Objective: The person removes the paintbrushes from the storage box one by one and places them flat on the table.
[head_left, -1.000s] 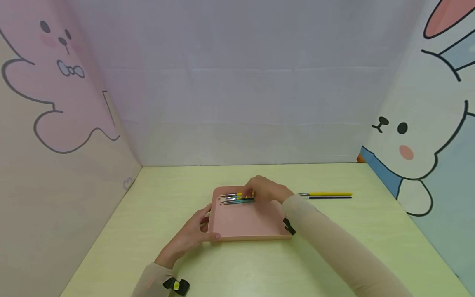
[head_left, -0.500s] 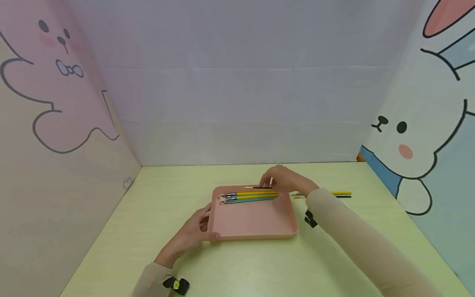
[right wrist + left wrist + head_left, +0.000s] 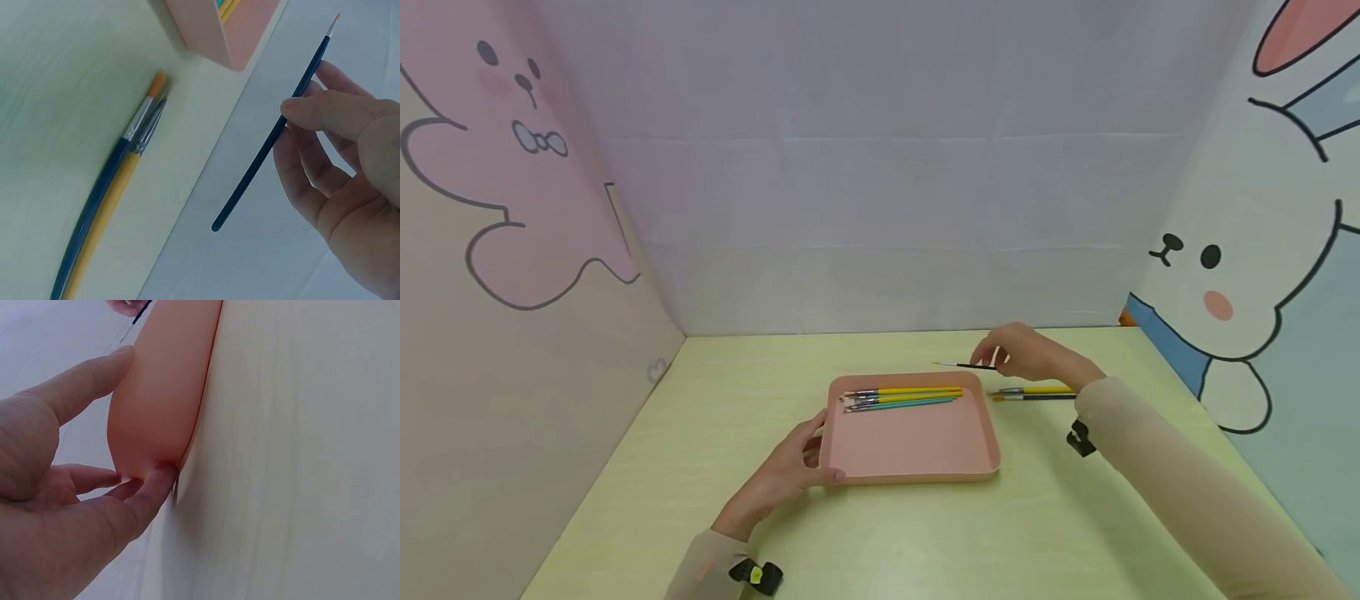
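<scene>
My right hand [image 3: 1028, 353] pinches a thin dark blue paintbrush [image 3: 256, 165] between thumb and fingers. It holds the brush above the table, beyond the tray's far right corner, its orange-tipped bristles pointing left in the head view. With thumb and fingers at the near left corner, my left hand [image 3: 784, 468] grips the pink tray [image 3: 917, 450]. Inside, along the tray's far side, lie several paintbrushes: yellow-handled ones [image 3: 925, 390] and teal-handled ones [image 3: 921, 404], with bristles to the left. In the left wrist view the thumb and fingers press the tray's outer wall [image 3: 165, 394].
Right of the tray, below my right hand, a yellow paintbrush [image 3: 112, 200] and a thicker dark blue paintbrush [image 3: 94, 209] lie side by side on the pale table [image 3: 880, 542]. Cloth walls with cartoon animals [image 3: 1217, 292] enclose the table's back and sides.
My right hand has moved right and back from over the tray, lifting the thin dark blue paintbrush out past its rim. The left hand and the tray have stayed put.
</scene>
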The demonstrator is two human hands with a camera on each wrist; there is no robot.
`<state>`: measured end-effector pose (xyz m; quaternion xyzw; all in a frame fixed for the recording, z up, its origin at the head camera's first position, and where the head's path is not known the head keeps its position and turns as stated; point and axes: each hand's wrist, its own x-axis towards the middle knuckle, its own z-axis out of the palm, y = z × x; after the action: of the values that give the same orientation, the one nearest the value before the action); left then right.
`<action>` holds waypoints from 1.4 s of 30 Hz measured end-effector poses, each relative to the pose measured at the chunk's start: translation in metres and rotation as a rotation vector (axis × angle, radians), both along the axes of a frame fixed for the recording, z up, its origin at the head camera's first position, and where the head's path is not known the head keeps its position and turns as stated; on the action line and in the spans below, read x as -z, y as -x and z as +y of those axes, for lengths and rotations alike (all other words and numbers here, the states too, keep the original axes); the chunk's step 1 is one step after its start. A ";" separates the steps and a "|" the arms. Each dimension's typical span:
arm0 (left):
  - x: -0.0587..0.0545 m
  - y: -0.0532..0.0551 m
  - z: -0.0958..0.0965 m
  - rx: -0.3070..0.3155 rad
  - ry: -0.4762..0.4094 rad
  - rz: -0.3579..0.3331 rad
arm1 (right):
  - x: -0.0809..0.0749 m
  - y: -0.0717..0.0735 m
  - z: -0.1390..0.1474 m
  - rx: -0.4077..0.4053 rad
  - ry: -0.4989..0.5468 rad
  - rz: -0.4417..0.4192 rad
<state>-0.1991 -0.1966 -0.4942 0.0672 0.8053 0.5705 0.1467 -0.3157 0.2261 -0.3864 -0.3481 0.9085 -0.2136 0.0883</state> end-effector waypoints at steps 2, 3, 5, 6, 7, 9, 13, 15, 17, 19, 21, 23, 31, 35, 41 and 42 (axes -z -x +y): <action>0.000 0.001 0.000 0.000 0.008 0.001 | 0.001 -0.001 0.008 0.008 -0.005 -0.004; 0.000 0.001 0.000 0.001 0.009 0.002 | 0.001 -0.002 0.012 0.016 -0.011 -0.006; 0.000 0.001 0.000 0.003 0.009 0.003 | 0.004 -0.002 0.021 0.027 -0.020 -0.010; 0.000 0.001 0.000 0.006 0.007 0.005 | 0.005 -0.003 0.025 0.028 -0.022 -0.009; 0.000 0.001 0.000 0.007 0.004 0.005 | 0.006 -0.003 0.028 0.031 -0.023 -0.009; 0.000 0.001 0.000 0.008 0.001 0.006 | 0.009 -0.004 0.035 0.047 -0.030 -0.011; 0.001 0.001 0.000 0.003 0.007 0.002 | 0.016 -0.007 0.046 0.051 -0.025 -0.005; 0.001 0.001 0.000 0.001 0.011 0.003 | 0.019 -0.009 0.051 0.048 -0.017 -0.004; 0.001 0.002 0.000 -0.001 0.014 0.004 | 0.022 -0.012 0.056 0.047 -0.011 -0.002; 0.002 0.002 0.000 -0.001 0.017 0.005 | 0.024 -0.015 0.060 0.051 -0.010 -0.007; 0.001 0.002 0.000 -0.001 0.016 0.005 | 0.027 -0.016 0.064 0.054 -0.015 -0.008; 0.001 0.001 0.000 0.001 0.014 0.004 | 0.031 -0.017 0.069 0.051 -0.023 -0.001; 0.000 0.001 0.000 -0.004 0.023 0.008 | 0.049 -0.014 0.088 0.038 -0.021 0.024; 0.000 0.001 0.000 -0.006 0.027 0.009 | 0.057 -0.014 0.091 0.029 -0.019 0.043; 0.000 0.001 0.000 -0.004 0.017 -0.002 | 0.063 -0.015 0.091 0.019 -0.035 0.079; 0.000 0.001 0.001 -0.004 0.013 -0.003 | 0.064 -0.015 0.090 0.022 -0.038 0.084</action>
<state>-0.1997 -0.1961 -0.4942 0.0636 0.8090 0.5655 0.1473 -0.3008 0.3166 -0.4501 -0.3452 0.9190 -0.1826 0.0541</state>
